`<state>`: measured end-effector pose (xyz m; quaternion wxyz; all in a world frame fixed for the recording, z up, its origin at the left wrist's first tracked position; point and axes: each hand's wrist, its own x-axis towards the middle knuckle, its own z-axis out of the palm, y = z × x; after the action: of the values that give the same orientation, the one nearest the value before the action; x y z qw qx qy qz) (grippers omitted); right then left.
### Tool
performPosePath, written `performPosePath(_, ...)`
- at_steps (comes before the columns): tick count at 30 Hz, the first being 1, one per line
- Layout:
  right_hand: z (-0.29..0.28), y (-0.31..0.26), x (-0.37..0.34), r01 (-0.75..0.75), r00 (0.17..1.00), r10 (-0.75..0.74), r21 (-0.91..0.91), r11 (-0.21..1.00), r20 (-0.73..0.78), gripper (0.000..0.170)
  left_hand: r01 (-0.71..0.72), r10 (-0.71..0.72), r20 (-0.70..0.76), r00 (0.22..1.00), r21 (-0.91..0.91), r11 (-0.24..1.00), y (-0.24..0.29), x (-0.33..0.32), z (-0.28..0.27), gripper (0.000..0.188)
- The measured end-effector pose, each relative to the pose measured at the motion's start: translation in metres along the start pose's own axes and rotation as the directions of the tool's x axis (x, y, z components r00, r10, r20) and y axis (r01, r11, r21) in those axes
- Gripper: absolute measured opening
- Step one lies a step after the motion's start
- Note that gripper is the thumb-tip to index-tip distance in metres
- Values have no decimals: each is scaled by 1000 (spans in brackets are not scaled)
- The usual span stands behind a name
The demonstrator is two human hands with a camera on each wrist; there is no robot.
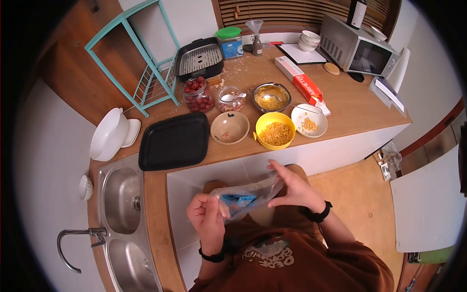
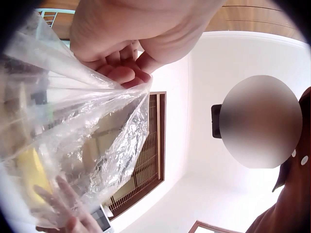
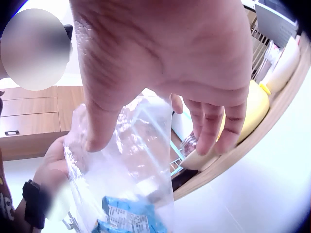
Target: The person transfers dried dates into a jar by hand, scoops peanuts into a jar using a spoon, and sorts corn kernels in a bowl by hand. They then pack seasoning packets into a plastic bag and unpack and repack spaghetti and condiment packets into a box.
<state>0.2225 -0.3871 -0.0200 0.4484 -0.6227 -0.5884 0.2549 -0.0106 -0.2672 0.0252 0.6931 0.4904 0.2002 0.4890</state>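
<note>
In the head view, a clear plastic bag [image 1: 262, 192] is held in front of the person's body, below the counter's front edge. The left hand [image 1: 208, 214] pinches one side of it with bent fingers, and the left wrist view shows the film [image 2: 97, 141] gathered at those fingertips. A blue printed packet [image 1: 239, 199] lies inside the bag. At the other end, the right hand [image 1: 294, 187] has its fingers spread and thumb apart. From the right wrist, the thumb overlaps the film near the bag's mouth, while the loosely extended fingers [image 3: 209, 131] hold nothing.
Beyond the hands stand a yellow bowl [image 1: 268, 118] of corn kernels, a white plate [image 1: 318, 126] with some kernels, a tan bowl [image 1: 238, 124] and a steel bowl [image 1: 287, 100]. A black tray [image 1: 173, 141] lies left, near the sink [image 1: 121, 199]. A red-white box [image 1: 301, 80] lies behind.
</note>
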Motion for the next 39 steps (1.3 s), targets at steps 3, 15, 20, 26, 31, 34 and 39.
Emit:
performPosePath(3, 28, -7, 14, -52, 981, 18, 172, 984, 191, 119, 67, -67, 0, 998, 19, 998, 8, 1, 6, 18)
performPosePath(15, 46, -51, 47, 202, 955, -256, 303, 931, 150, 19, -290, 123, 409, 904, 377, 880, 4, 5, -7, 37)
performPosePath(20, 23, -55, 48, 252, 951, -279, 194, 948, 130, 21, -438, 59, 549, 834, 593, 676, -8, 13, 4, 105)
performPosePath(26, 11, -69, 57, 314, 925, -332, 119, 942, 184, 21, -526, 134, 523, 842, 737, 424, -45, 17, 5, 87)
performPosePath(31, -11, -104, 66, 378, 920, -363, -91, 921, 151, 26, -410, -53, 580, 813, 634, 656, -22, 49, 13, 41)
performPosePath(34, -34, -135, 70, 422, 901, -432, -173, 890, -27, 42, -673, 125, 674, 729, 670, 312, -40, 76, 4, 27)
performPosePath(39, -82, -113, 47, 363, 786, -412, -194, 911, -460, 58, -40, 28, 77, 997, 151, 988, 16, 163, 66, 18)
